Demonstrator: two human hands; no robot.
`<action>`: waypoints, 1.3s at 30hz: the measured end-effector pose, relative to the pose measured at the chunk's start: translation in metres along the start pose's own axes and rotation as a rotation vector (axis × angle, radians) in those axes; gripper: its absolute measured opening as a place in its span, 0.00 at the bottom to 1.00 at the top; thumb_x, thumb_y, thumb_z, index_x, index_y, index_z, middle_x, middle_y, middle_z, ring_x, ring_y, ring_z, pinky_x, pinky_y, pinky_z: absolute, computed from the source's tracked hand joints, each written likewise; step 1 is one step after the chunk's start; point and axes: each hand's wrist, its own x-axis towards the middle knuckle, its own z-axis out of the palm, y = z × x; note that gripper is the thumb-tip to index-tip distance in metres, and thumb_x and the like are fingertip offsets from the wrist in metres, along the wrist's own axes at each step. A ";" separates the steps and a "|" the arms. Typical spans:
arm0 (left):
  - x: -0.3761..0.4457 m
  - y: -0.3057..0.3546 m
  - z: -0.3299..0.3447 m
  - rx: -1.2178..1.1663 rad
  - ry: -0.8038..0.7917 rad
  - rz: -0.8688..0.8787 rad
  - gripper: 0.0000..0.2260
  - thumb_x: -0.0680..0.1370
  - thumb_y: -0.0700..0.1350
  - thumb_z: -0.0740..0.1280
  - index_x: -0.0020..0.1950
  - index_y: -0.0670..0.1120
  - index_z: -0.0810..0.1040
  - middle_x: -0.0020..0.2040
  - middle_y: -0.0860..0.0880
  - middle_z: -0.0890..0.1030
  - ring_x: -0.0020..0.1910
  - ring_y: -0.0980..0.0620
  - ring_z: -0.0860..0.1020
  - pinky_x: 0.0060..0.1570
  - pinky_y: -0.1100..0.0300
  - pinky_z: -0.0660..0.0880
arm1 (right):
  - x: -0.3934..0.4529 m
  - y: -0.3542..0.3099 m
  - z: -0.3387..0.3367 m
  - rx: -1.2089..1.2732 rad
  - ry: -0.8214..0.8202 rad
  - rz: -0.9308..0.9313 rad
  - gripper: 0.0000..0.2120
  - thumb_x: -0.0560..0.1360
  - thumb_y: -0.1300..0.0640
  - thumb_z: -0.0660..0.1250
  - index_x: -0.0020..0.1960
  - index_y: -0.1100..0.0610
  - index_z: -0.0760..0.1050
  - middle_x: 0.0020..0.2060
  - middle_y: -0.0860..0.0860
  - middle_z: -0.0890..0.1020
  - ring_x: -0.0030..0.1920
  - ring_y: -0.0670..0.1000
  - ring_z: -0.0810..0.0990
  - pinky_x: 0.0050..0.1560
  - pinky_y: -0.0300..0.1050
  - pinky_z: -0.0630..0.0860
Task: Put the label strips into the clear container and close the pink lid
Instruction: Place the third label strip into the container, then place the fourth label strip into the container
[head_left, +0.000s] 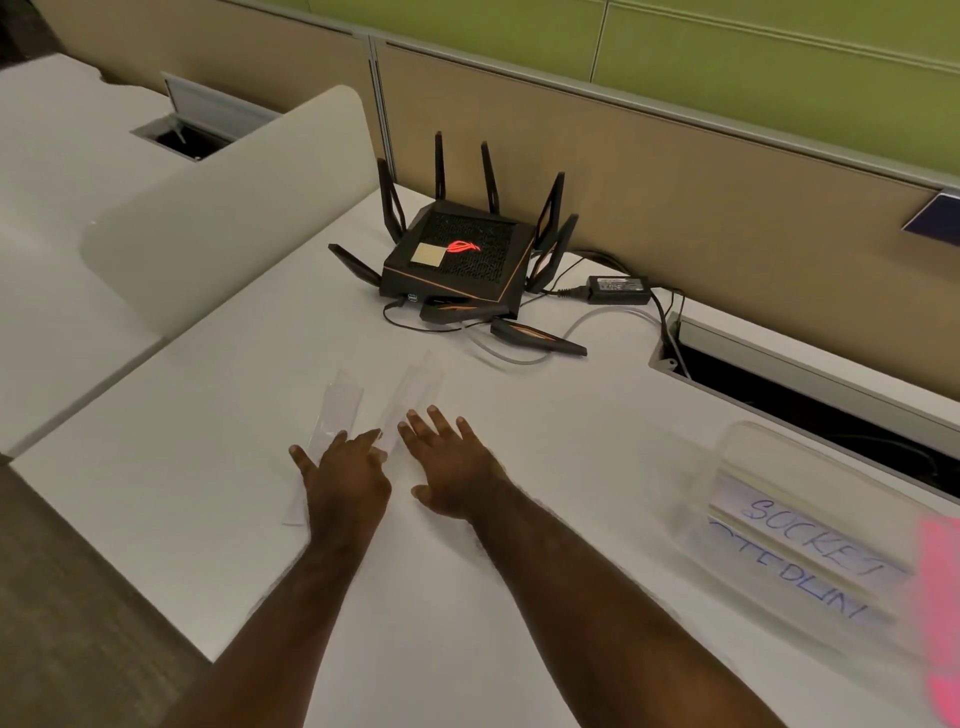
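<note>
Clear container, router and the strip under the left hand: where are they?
clear container (810, 525): head view, its transparent side wall.
router (467, 260): head view, its black top.
label strip (340, 402): head view, its far uncovered end.

Label strips on the table, container at the right edge

I see two pale label strips (340, 410) lying flat mid-table; the clear container (810, 525) lies near the right edge, blurred, with lettered strips inside, pink lid (943, 597) alongside.
</note>
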 end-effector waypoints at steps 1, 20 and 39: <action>0.001 0.001 -0.003 -0.059 -0.007 -0.021 0.13 0.80 0.40 0.61 0.61 0.45 0.80 0.60 0.46 0.82 0.68 0.47 0.73 0.72 0.37 0.39 | -0.002 0.003 -0.002 -0.004 0.017 0.005 0.41 0.76 0.46 0.66 0.79 0.53 0.44 0.80 0.52 0.47 0.79 0.56 0.44 0.75 0.60 0.45; -0.011 0.094 -0.061 -0.797 -0.589 0.133 0.11 0.79 0.42 0.64 0.59 0.50 0.81 0.46 0.55 0.86 0.47 0.64 0.82 0.51 0.66 0.71 | -0.151 0.137 -0.090 -0.035 0.347 0.233 0.33 0.74 0.55 0.71 0.75 0.48 0.63 0.73 0.48 0.69 0.76 0.52 0.60 0.71 0.55 0.59; -0.035 0.306 0.034 0.006 -0.214 1.057 0.19 0.78 0.58 0.61 0.66 0.56 0.75 0.65 0.56 0.78 0.65 0.52 0.70 0.62 0.53 0.61 | -0.378 0.245 -0.117 0.016 0.408 0.721 0.20 0.74 0.45 0.68 0.64 0.49 0.77 0.62 0.51 0.81 0.66 0.53 0.74 0.66 0.51 0.63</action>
